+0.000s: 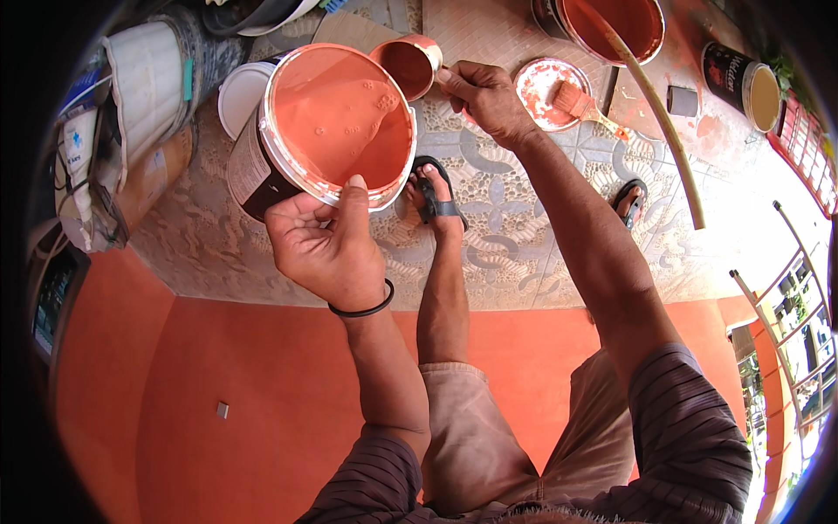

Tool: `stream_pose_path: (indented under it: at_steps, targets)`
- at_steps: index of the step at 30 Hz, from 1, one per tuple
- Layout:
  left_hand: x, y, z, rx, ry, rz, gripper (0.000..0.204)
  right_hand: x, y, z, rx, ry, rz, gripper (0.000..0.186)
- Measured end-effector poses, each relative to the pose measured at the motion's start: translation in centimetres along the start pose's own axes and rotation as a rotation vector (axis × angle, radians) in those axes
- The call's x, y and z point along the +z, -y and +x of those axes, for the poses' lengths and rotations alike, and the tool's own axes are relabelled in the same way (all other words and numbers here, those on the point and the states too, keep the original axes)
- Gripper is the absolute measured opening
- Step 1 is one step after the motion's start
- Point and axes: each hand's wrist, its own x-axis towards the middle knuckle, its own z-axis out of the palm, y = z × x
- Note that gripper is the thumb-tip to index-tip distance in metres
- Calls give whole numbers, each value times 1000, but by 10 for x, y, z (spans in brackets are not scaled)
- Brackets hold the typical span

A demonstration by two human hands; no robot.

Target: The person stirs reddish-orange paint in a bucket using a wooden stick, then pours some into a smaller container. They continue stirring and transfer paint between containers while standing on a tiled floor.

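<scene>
A black-and-white paint bucket [253, 166], filled with orange-red paint, is tilted up at the left of centre. My left hand [327, 244] grips its near rim, thumb over the edge and fingers underneath. At the bucket's far right side is a small paint-smeared cup [429, 54], its mouth facing the bucket. My right hand [489, 100] pinches the cup at its right side; what part the fingertips hold is partly hidden. Right of that hand, a paint-covered brush [580, 103] lies across a round, smeared lid [528, 83] on the floor.
Another paint bucket [642, 26] with a long stick [668, 131] leaning out stands at the far right. Beyond it is a dark can [729, 74]. A white tub [240, 100] sits behind my bucket. Sacks and boxes [144, 96] crowd the left. My sandalled feet stand on patterned tiles [506, 253].
</scene>
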Motion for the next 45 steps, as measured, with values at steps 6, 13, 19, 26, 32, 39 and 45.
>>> stream_pose_path:
  at_steps: [6,13,19,26,32,39,45]
  targets:
    - [-2,4,-1,42,1,52,39,7,0,-2,-5,-4,-39,40]
    - [1,-1,-1,51,6,89,39,14,-1,-1,2,28,-18,43]
    - [2,-1,-2,49,6,106,38,17,0,-5,17,29,-43,42]
    - [1,-4,-2,56,10,145,38,21,-6,-3,7,39,-31,42]
    - [0,-4,-1,81,10,170,37,22,-9,-2,10,45,-20,41]
    - [1,-6,-2,58,10,179,37,23,-15,-1,9,61,12,40]
    - [-6,3,1,58,-15,62,36,23,-11,-3,-3,53,79,40]
